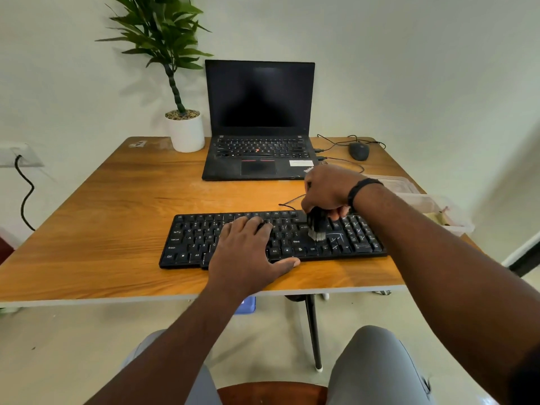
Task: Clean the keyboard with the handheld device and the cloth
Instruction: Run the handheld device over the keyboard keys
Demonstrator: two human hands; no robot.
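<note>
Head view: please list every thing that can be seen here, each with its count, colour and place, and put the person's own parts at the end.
keyboard: one, black, near middle of the table, under both hands
brush: one, black with grey bristles, on the keyboard's right half
laptop: one, black, open, screen dark, far middle of the table
mouse: one, dark, right of the laptop
potted plant: one, green in a white pot, left of the laptop
plastic container: one, clear, right edge of the table; contents unclear
table: one, brown wood
wall socket: one, white, left wall, black cable plugged in
left hand: one, flat on the keyboard
right hand: one, black wristband, fingers grip the brush
</note>
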